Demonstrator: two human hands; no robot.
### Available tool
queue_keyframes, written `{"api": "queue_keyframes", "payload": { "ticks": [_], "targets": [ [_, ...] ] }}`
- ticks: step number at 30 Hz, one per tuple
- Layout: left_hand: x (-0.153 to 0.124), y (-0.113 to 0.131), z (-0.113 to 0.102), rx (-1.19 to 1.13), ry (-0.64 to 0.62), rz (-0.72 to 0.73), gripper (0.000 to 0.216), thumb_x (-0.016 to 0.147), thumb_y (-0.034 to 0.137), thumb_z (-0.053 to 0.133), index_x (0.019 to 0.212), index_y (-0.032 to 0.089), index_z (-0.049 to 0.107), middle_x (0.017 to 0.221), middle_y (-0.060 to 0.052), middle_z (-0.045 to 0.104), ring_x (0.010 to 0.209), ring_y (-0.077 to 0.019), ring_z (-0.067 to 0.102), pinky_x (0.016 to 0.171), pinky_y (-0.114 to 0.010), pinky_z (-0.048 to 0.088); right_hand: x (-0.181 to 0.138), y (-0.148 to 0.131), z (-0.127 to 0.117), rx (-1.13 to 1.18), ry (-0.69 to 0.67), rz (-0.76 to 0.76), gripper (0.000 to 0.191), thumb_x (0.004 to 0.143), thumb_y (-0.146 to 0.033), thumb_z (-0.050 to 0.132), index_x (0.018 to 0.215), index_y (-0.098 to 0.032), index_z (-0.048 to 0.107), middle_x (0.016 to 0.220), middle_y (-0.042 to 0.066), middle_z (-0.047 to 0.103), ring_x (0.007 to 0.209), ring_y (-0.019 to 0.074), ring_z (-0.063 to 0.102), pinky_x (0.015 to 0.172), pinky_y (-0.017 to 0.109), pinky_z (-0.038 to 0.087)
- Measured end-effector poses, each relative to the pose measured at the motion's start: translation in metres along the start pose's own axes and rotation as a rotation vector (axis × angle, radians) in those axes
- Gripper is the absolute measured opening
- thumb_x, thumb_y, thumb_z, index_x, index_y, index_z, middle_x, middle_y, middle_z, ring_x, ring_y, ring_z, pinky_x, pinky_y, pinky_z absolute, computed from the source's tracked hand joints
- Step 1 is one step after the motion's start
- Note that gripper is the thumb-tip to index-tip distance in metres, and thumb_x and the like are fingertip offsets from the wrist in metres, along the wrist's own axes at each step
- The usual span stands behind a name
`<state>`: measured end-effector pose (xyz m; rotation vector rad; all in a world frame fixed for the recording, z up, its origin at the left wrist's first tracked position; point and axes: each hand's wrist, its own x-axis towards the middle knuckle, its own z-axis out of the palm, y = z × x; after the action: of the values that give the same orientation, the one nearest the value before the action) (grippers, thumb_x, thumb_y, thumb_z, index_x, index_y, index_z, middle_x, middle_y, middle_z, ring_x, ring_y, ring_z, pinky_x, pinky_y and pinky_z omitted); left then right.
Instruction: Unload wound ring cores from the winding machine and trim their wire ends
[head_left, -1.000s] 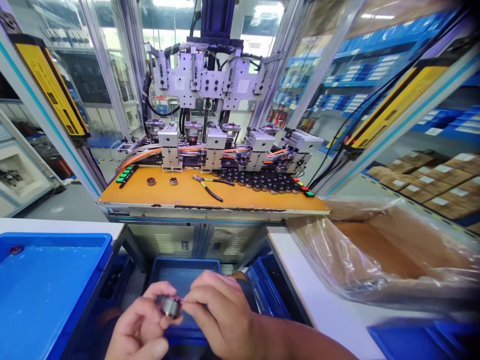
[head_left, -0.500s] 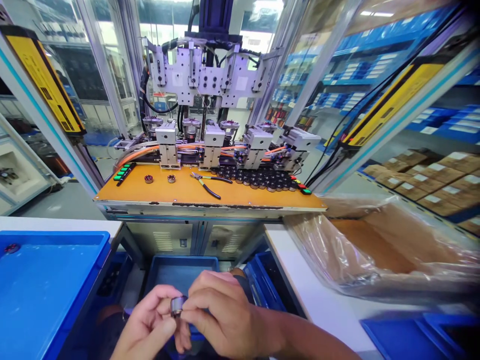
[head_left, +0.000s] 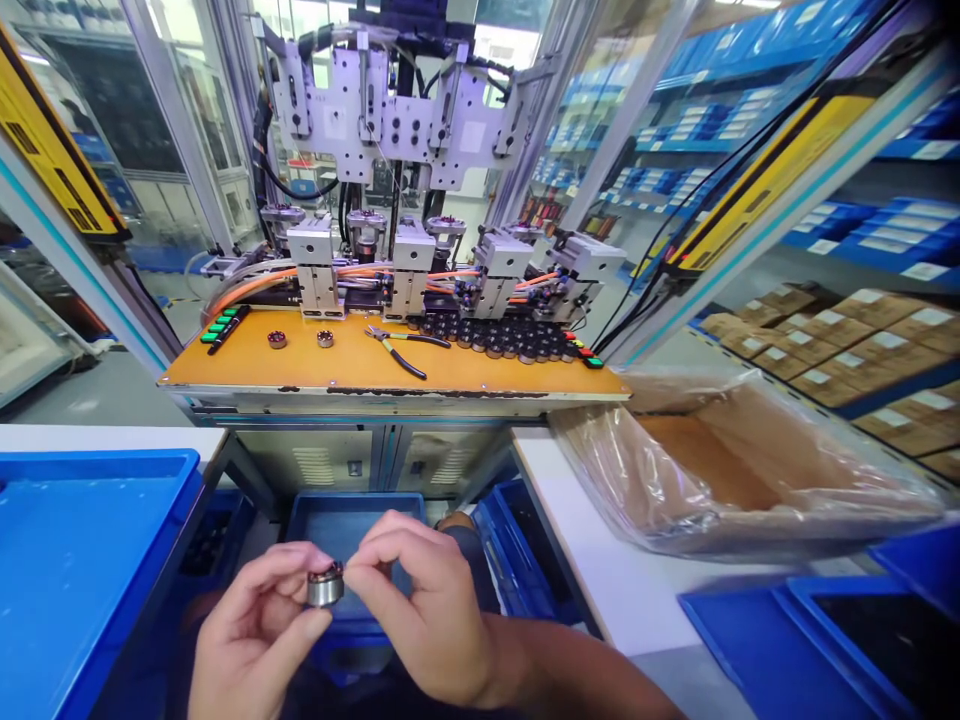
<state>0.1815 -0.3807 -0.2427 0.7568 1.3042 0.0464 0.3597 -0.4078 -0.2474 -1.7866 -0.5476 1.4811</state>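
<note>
Low in the head view, my left hand grips a small round motor stator between thumb and fingers. It has a shiny steel rim, with dark and coppery windings on top, and sits roughly upright. My right hand is closed in a pinch at the stator's upper right edge. Whatever lies between those fingertips, perhaps a fine wire, is too small to make out. On the orange bench top ahead stand two similar stators, one reddish and one darker. Beside them lie cutting pliers with black and yellow handles.
Many black-topped round parts are grouped at the bench's right, under a machine with clamp blocks. A blue tray is at left. At right sits a plastic-lined carton. A blue bin stands below, beyond my hands.
The stator has turned from lying on its side to windings-up. My right fingers have shifted to its upper edge. The camera view has moved slightly, so the bench appears higher and further left.
</note>
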Motion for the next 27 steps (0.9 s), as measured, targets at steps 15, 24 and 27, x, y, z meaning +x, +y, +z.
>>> {"api": "queue_keyframes", "payload": {
  "ticks": [15, 24, 27],
  "targets": [
    [0.007, -0.005, -0.001, -0.225, -0.029, -0.043, 0.019, 0.08, 0.012, 0.071, 0.092, 0.027, 0.068, 0.115, -0.002, 0.068, 0.111, -0.0275, 0.063, 0.089, -0.038, 0.055, -0.005, 0.01, 0.005, 0.814, -0.292, 1.024, 0.057, 0.054, -0.044, 0.087, 0.077, -0.006, 0.051, 0.059, 0.001, 0.053, 0.044, 0.0054, 0.049, 0.045, 0.015, 0.042],
    [0.0, -0.023, -0.012, -0.292, -0.14, -0.066, 0.031, 0.09, 0.018, 0.062, 0.112, 0.039, 0.07, 0.133, -0.006, 0.059, 0.13, -0.0299, 0.05, 0.102, -0.048, 0.046, -0.011, 0.021, 0.01, 0.897, -0.324, 0.849, 0.048, 0.066, -0.031, 0.082, 0.097, -0.004, 0.058, 0.07, 0.004, 0.058, 0.055, 0.0056, 0.056, 0.053, 0.015, 0.048],
    [0.003, -0.027, -0.009, -0.366, -0.1, -0.107, 0.026, 0.094, 0.024, 0.057, 0.108, 0.04, 0.073, 0.136, -0.006, 0.057, 0.133, -0.0286, 0.048, 0.105, -0.048, 0.044, -0.012, 0.023, 0.011, 0.877, -0.244, 0.816, 0.045, 0.06, -0.016, 0.08, 0.097, -0.005, 0.055, 0.075, 0.003, 0.059, 0.059, 0.0044, 0.055, 0.057, 0.015, 0.048]
  ]
}}
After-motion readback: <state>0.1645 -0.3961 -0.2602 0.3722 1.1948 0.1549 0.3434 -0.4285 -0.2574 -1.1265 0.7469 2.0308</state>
